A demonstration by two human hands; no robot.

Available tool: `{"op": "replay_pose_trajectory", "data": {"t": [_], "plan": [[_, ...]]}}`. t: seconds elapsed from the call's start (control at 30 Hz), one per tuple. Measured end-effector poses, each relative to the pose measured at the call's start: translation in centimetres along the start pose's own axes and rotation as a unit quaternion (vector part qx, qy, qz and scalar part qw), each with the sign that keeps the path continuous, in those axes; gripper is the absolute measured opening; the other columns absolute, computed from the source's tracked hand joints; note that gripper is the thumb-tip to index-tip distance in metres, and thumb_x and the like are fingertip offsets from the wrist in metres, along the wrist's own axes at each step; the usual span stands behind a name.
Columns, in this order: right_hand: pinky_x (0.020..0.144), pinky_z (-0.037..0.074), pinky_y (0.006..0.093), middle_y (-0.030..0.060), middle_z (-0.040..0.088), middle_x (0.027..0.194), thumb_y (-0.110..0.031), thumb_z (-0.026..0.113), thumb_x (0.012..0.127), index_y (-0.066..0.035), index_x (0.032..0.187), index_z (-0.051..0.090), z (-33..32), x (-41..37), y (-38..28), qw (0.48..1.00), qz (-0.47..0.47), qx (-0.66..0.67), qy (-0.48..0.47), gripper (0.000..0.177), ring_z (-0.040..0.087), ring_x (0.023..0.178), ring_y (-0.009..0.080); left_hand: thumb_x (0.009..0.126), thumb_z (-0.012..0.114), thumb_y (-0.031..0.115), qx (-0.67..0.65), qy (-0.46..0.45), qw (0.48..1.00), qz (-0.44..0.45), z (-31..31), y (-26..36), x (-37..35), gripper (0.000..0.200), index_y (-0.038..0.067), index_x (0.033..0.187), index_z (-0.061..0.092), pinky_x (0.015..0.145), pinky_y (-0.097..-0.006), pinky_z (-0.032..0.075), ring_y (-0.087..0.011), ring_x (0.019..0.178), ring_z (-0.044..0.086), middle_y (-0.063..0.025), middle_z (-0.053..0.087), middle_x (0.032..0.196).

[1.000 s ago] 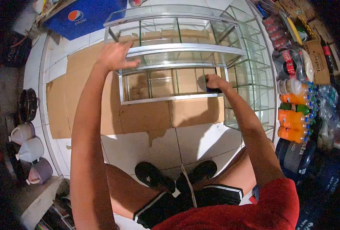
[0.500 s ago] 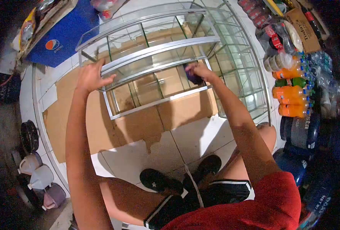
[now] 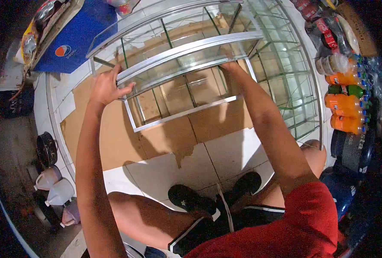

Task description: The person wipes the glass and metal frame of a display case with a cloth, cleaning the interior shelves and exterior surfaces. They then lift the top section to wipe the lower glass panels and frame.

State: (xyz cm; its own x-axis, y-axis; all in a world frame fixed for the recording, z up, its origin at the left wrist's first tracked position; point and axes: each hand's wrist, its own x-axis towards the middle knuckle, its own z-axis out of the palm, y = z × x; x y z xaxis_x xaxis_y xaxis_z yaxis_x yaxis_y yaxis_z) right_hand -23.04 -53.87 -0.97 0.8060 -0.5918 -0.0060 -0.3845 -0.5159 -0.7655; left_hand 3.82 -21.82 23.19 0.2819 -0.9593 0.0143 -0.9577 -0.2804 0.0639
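Observation:
A glass case with silver metal edging (image 3: 191, 46) stands on flattened brown cardboard (image 3: 100, 142). My left hand (image 3: 108, 87) grips the left end of its frame, with the thumb apart on the near side and fingers on the metal edge. My right hand (image 3: 229, 60) reaches inside the case at the right, behind the front rail and glass. Its fingers are mostly hidden there, and what it holds cannot be made out. Green-edged glass dividers (image 3: 167, 33) split the case into compartments.
Another glass case (image 3: 285, 77) stands close on the right. Orange bottles (image 3: 343, 103) and wrapped packs line the far right. A blue Pepsi panel (image 3: 77, 38) is at upper left, and plastic jugs (image 3: 61, 192) at lower left. Black footwear (image 3: 191, 198) rests on white tiles.
My right hand has gone deeper into the case, and the dark purple cloth it held is now out of sight. My left hand keeps its place on the frame. The view has shifted slightly.

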Motion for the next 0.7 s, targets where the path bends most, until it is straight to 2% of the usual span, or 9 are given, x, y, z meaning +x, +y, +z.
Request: {"op": "replay_pose_trajectory", "data": {"t": [0.13,0.2,0.27,0.33,0.47,0.5,0.57,0.6,0.7], "plan": [[0.087,0.045,0.0379,0.0182,0.060,0.109,-0.015,0.057,0.081,-0.005,0.115,0.054,-0.5,-0.8,0.4,0.992,-0.068,-0.071,-0.075,0.036,0.058,0.098,0.0288,0.065,0.067,0.053,0.000,0.011,1.000,0.015,0.2,-0.4,0.1,0.058,0.006,0.096,0.056,0.062,-0.0442,0.049,-0.0349,0.071,0.062,-0.0176,0.064,0.077],[0.080,0.047,0.0392,0.0195,0.063,0.094,-0.015,0.061,0.077,-0.005,0.101,0.061,-1.6,-4.0,-1.9,0.993,-0.092,-0.064,-0.047,0.026,0.061,0.088,0.0305,0.065,0.067,0.055,-0.004,0.017,1.000,0.012,0.2,-0.4,0.1,0.059,0.006,0.096,0.056,0.062,-0.0442,0.049,-0.0353,0.071,0.062,-0.0178,0.064,0.077],[0.073,0.047,0.0391,0.0174,0.063,0.085,-0.012,0.067,0.072,-0.004,0.092,0.060,-3.1,-6.6,-3.5,0.986,-0.055,-0.077,-0.135,0.023,0.062,0.082,0.0284,0.066,0.066,0.056,0.007,0.008,1.000,0.008,0.1,-0.4,0.1,0.060,0.006,0.096,0.055,0.062,-0.0441,0.049,-0.0355,0.071,0.062,-0.0180,0.064,0.076],[0.072,0.047,0.0359,0.0169,0.062,0.083,-0.002,0.065,0.067,-0.001,0.096,0.059,-3.9,-8.4,-4.7,0.976,0.010,-0.044,-0.213,0.030,0.060,0.078,0.0284,0.065,0.065,0.057,0.004,0.009,1.000,0.009,0.0,-0.5,0.0,0.061,0.006,0.097,0.055,0.062,-0.0443,0.049,-0.0356,0.072,0.062,-0.0181,0.064,0.077],[0.072,0.045,0.0318,0.0080,0.064,0.080,0.001,0.070,0.067,0.002,0.092,0.061,-4.4,-7.1,-3.8,0.958,0.067,0.031,-0.277,0.026,0.058,0.079,0.0191,0.065,0.064,0.058,-0.008,-0.014,1.000,-0.005,0.0,-0.5,0.0,0.063,0.007,0.100,0.055,0.064,-0.0452,0.049,-0.0361,0.073,0.063,-0.0185,0.064,0.077],[0.072,0.045,0.0318,0.0080,0.064,0.080,0.001,0.070,0.067,0.002,0.092,0.061,-4.7,-7.0,-3.7,0.958,0.064,0.032,-0.278,0.026,0.058,0.079,0.0191,0.065,0.064,0.058,-0.005,-0.013,1.000,-0.008,-0.1,-0.7,-0.1,0.063,0.007,0.100,0.055,0.064,-0.0452,0.049,-0.0361,0.073,0.063,-0.0185,0.064,0.077],[0.073,0.044,0.0288,0.0033,0.062,0.080,-0.001,0.071,0.070,0.001,0.092,0.063,-6.4,-7.6,-5.8,0.952,0.141,0.171,-0.212,0.023,0.057,0.080,0.0150,0.066,0.063,0.059,0.003,-0.019,1.000,-0.012,0.1,-0.8,-0.1,0.063,0.007,0.100,0.055,0.064,-0.0461,0.049,-0.0367,0.073,0.063,-0.0184,0.064,0.076],[0.072,0.043,0.0245,-0.0004,0.060,0.082,-0.003,0.070,0.074,-0.001,0.093,0.063,-7.3,-7.8,-6.6,0.955,0.144,0.160,-0.204,0.021,0.055,0.079,0.0103,0.066,0.063,0.059,0.001,-0.023,1.000,-0.016,0.1,-0.7,-0.1,0.063,0.007,0.100,0.055,0.064,-0.0461,0.049,-0.0367,0.073,0.063,-0.0184,0.064,0.076],[0.070,0.045,0.0248,0.0021,0.062,0.081,-0.004,0.067,0.074,-0.002,0.095,0.064,-10.0,-9.7,-9.9,0.961,0.128,0.176,-0.168,0.020,0.057,0.077,0.0108,0.066,0.064,0.058,0.019,-0.009,1.000,-0.017,-0.1,-0.5,-0.2,0.061,0.007,0.098,0.055,0.063,-0.0463,0.049,-0.0369,0.071,0.063,-0.0179,0.064,0.073]]}}
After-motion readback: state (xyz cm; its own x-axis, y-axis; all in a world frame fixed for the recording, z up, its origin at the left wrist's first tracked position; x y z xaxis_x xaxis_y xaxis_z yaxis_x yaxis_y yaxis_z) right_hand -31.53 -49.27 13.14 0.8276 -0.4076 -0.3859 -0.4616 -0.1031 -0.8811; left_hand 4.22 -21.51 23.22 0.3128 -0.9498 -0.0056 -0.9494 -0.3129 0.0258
